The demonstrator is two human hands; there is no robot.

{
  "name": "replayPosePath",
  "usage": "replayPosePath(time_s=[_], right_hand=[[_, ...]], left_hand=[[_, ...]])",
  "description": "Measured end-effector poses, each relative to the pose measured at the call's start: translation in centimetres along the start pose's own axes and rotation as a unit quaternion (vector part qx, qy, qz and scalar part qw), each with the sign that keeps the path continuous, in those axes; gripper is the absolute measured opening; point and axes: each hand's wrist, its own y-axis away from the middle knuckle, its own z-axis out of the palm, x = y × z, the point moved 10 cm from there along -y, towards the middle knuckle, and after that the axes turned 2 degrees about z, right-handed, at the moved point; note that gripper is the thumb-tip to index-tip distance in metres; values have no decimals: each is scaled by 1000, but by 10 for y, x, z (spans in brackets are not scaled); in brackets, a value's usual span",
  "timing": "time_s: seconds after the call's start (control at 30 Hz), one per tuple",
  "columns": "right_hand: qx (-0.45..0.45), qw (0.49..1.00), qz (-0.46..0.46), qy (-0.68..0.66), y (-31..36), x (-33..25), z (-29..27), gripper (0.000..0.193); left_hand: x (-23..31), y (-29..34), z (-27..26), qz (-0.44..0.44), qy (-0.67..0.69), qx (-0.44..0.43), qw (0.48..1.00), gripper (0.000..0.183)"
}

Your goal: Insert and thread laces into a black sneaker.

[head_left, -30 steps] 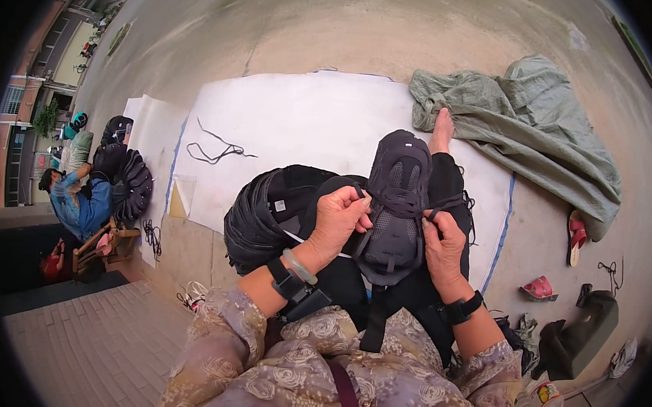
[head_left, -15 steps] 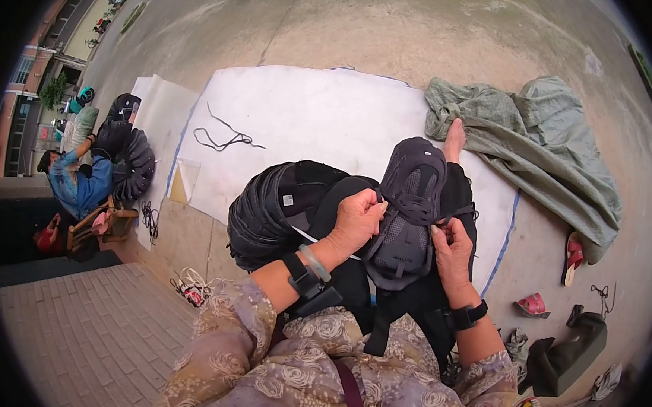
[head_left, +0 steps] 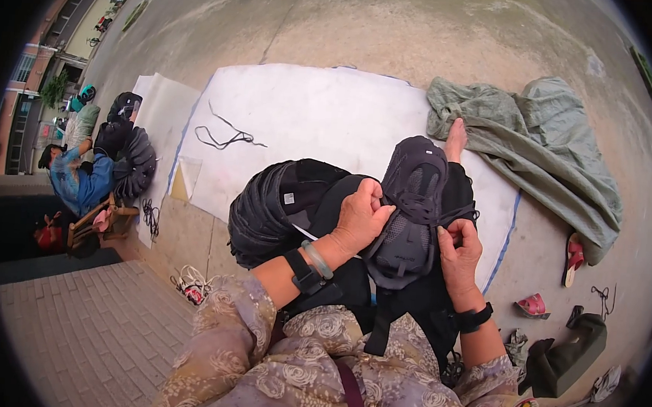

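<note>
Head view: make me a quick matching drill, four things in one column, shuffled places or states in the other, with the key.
1. Dark grey shoe
2. Loose black lace
3. Grey-green cloth
4. Left hand

A. Lying on the white sheet
B. Has a pale bangle at its wrist
C. Between the left hand and the right hand
D. Lying in folds toward the upper right

Pairs: 1-C, 2-A, 3-D, 4-B

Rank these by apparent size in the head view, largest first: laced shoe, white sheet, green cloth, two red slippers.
1. White sheet
2. Green cloth
3. Laced shoe
4. Red slippers: too alike to rank between themselves.
</note>
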Motion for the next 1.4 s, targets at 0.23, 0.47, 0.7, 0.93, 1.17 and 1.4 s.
replayPosePath(time_s=[0.23,0.47,0.7,0.93,1.17,1.4], right_hand=[[16,935,-289,204,15,-96,39,18],[-13,905,-300,303,12,-95,77,21],[-23,843,-381,380,20,-101,102,14],[-68,833,-331,437,46,-96,40,15],[53,846,4,530,148,155,-247,10],[-82,894,-103,429,111,92,-138,36]], left_hand=[[48,28,3,239,-153,-53,958,39],[8,17,6,120,-43,-77,989,28],[1,12,8,126,53,-67,988,21],[34,23,-1,228,-99,-21,968,20],[62,28,1,300,-174,-7,938,23],[83,36,4,321,-247,-10,914,26]])
